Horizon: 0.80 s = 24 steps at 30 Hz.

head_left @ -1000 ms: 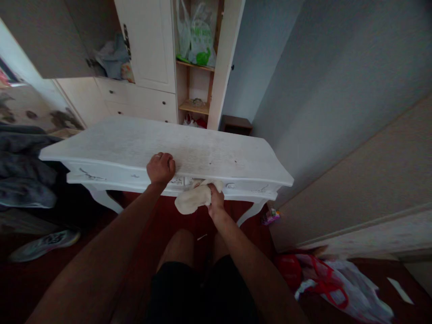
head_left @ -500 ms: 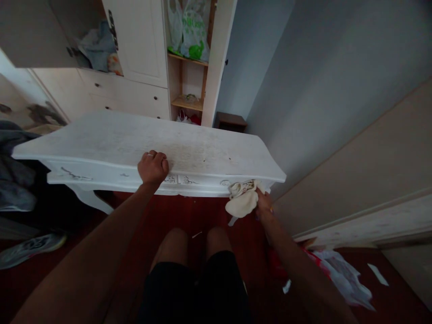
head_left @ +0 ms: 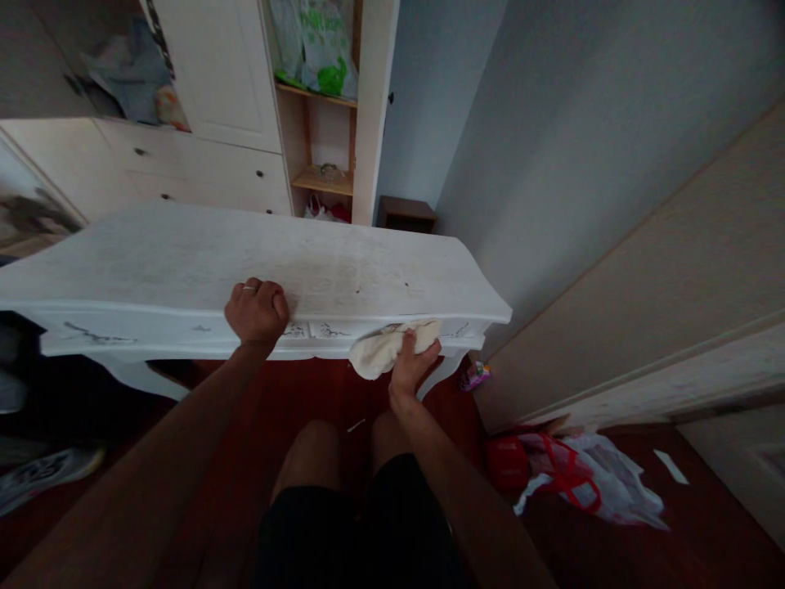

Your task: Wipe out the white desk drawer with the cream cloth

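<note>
A white table [head_left: 319,254] with carved drawer fronts stands before me, its top marked with grey smudges. On its front edge, left of the middle, rests my left hand [head_left: 257,312], closed in a fist with a ring on one finger. Nothing shows in that fist. My right hand [head_left: 412,364] presses a cream cloth [head_left: 375,352] against the right-hand drawer front. The cloth bunches under the fingers, hangs a little below the drawer and covers part of the carving.
Behind the table is a white wardrobe [head_left: 226,90] with an open door and plastic bags [head_left: 328,49] on a shelf. A small brown cabinet [head_left: 405,214] stands by the wall. Red and white bags [head_left: 613,474] lie on the floor at right, a shoe [head_left: 49,478] at left.
My right hand has moved left along the drawer front with the cloth, which now lies flatter against it. My left hand keeps its place on the table edge. The view has shifted slightly right.
</note>
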Each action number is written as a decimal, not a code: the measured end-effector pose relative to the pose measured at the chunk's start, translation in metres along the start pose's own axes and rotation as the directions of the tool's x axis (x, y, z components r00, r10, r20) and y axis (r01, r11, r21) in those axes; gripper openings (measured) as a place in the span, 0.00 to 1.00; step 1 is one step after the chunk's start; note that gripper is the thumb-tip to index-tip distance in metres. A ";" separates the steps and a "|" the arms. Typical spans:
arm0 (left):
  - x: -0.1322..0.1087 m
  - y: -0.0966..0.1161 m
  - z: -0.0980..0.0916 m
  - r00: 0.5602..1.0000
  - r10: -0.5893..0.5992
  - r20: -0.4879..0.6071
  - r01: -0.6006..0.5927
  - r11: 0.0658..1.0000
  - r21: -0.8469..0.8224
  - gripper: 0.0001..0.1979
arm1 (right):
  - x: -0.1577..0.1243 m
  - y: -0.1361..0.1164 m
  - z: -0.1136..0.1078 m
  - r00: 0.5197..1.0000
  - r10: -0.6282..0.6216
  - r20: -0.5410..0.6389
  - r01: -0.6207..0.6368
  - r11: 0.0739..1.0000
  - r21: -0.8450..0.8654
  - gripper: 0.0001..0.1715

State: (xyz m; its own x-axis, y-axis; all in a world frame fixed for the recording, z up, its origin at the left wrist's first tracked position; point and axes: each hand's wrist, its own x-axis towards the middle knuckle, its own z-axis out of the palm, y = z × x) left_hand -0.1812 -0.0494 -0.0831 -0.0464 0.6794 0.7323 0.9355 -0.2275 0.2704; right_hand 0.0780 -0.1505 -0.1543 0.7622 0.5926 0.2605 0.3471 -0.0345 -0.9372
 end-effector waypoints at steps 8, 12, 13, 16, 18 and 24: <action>0.000 0.001 -0.002 0.999 -0.029 0.032 0.029 0.999 -0.018 0.11 | -0.068 -0.030 0.045 0.998 0.055 0.018 -0.057 0.993 0.101 0.32; -0.003 0.004 -0.004 0.999 -0.018 0.052 0.018 1.000 0.007 0.11 | -0.103 -0.046 0.076 0.984 -0.051 0.171 0.034 0.994 0.099 0.27; -0.004 0.004 -0.004 0.998 -0.010 0.055 0.009 1.000 0.009 0.11 | -0.108 -0.050 0.081 0.970 -0.090 0.228 0.075 0.994 0.073 0.25; -0.006 0.005 -0.003 0.999 -0.008 0.046 0.009 1.000 -0.003 0.10 | -0.112 -0.058 0.085 0.870 -0.180 0.460 0.229 0.972 -0.053 0.22; -0.007 0.005 -0.003 0.999 -0.017 0.038 0.018 1.000 -0.023 0.09 | -0.106 -0.059 0.079 0.780 -0.195 0.595 0.342 0.928 -0.145 0.23; -0.006 0.005 -0.003 0.999 -0.006 0.036 0.008 0.999 -0.049 0.08 | -0.064 -0.043 0.037 0.540 -0.174 0.823 0.659 0.695 -0.286 0.27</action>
State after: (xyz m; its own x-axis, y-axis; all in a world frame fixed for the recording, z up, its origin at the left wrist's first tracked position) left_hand -0.1772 -0.0573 -0.0844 -0.0395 0.7055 0.7076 0.9168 -0.2560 0.3064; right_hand -0.0060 -0.1570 -0.1390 -0.0982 0.9888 0.1127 0.9002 0.1366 -0.4135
